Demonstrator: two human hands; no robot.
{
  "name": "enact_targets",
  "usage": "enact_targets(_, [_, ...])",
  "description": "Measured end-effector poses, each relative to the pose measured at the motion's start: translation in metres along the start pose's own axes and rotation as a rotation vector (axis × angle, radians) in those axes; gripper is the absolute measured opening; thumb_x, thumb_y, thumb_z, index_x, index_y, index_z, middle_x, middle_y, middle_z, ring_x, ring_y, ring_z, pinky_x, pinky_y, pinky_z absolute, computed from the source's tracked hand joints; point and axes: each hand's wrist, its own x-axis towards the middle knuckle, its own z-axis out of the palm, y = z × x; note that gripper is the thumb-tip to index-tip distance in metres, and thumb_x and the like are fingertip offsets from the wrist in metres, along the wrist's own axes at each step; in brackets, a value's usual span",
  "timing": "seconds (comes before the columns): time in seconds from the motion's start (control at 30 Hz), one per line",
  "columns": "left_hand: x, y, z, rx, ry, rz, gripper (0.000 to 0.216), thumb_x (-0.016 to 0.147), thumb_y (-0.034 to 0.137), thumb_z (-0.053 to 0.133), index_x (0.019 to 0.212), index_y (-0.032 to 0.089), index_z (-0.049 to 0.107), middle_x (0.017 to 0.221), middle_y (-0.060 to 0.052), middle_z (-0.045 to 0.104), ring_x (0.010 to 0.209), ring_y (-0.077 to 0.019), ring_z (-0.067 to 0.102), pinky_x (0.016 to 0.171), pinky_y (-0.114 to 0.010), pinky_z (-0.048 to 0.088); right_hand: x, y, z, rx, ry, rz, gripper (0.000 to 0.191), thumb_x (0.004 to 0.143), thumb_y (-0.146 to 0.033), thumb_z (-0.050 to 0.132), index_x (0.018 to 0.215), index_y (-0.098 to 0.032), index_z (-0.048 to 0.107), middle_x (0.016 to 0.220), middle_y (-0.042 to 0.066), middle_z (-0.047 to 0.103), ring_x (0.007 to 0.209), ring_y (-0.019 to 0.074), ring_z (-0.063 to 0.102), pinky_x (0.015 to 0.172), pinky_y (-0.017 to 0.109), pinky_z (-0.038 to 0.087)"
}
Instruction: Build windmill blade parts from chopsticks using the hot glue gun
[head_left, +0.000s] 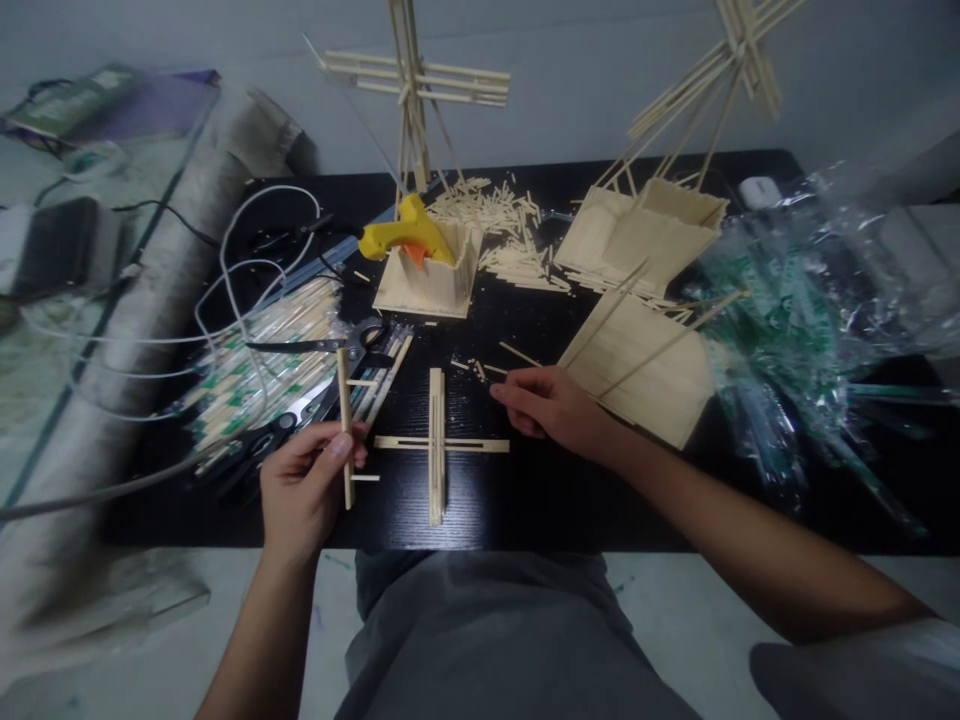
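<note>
The left hand (311,480) pinches a flat wooden stick (343,405) with thin pegs (365,478); at its three o'clock lies a slotted wooden cross (436,445). At the cross's two o'clock, the right hand (549,403) curls near splintery scraps (478,370); its grip I cannot tell.

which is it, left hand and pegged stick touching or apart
Touching: the head view shows the left hand gripping the pegged stick, thumb across it.

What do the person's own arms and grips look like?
Left grip and right grip: ungloved hands, no visible rings or markings. Left forearm and right forearm: bare, no watch or cable visible. Grey fabric sleeve near the right elbow; none visible on the left.
</note>
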Motion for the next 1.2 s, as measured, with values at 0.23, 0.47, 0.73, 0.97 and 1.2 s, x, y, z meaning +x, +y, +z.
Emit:
enact_targets(0.23, [-0.0001,-0.0005,-0.0003,0.009,0.001,-0.002,0.031,0.071,0.048,0.095,0.081,0.020,0.086,0.068,-0.005,0.076,0.057,-0.0143,0.064,0.056,-0.025,0.052,-0.0010,-0.0026,0.0009,-0.016,0.007,0.001,0.055,0.095,-0.058,0.074,0.062,-0.021,0.052,0.051,-0.006,0.051,0.047,0.0070,0.041,0.047,0.024,0.030])
enact_targets(0.47, [-0.0004,-0.0019,-0.0027,0.027,-0.003,-0.014,0.030,0.073,0.046,0.094,0.083,0.020,0.086,0.070,-0.005,0.078,0.056,-0.0149,0.065,0.055,-0.026,0.052,-0.0006,-0.0023,0.0017,-0.013,0.006,0.012,0.058,0.092,-0.066,0.075,0.062,-0.021,0.053,0.051,-0.006,0.051,0.047,0.0075,0.041,0.048,0.024,0.030])
enact_targets(0.73, [0.0000,-0.0048,-0.0043,0.043,-0.008,-0.006,0.026,0.074,0.045,0.093,0.084,0.022,0.086,0.072,-0.005,0.078,0.059,-0.0154,0.066,0.058,-0.027,0.052,-0.0004,0.0006,0.0007,-0.013,-0.004,-0.011,0.053,0.097,-0.057,0.072,0.063,-0.021,0.052,0.051,-0.006,0.050,0.047,0.0070,0.040,0.047,0.024,0.029])
enact_targets(0.97, [-0.0003,-0.0024,-0.0033,0.058,-0.020,-0.015,0.030,0.073,0.048,0.093,0.083,0.021,0.086,0.075,-0.006,0.080,0.059,-0.0163,0.067,0.058,-0.028,0.053,-0.0005,-0.0009,0.0007,-0.017,-0.004,-0.005,0.055,0.096,-0.059,0.073,0.063,-0.021,0.052,0.051,-0.006,0.050,0.047,0.0072,0.040,0.048,0.025,0.030])
enact_targets(1.2, [-0.0002,-0.0046,-0.0055,0.069,-0.036,-0.023,0.027,0.075,0.046,0.093,0.085,0.022,0.086,0.073,-0.005,0.079,0.060,-0.0152,0.068,0.060,-0.026,0.054,-0.0004,-0.0009,0.0014,-0.008,-0.002,0.003,0.055,0.096,-0.059,0.074,0.063,-0.021,0.052,0.051,-0.006,0.050,0.047,0.0071,0.040,0.047,0.025,0.029])
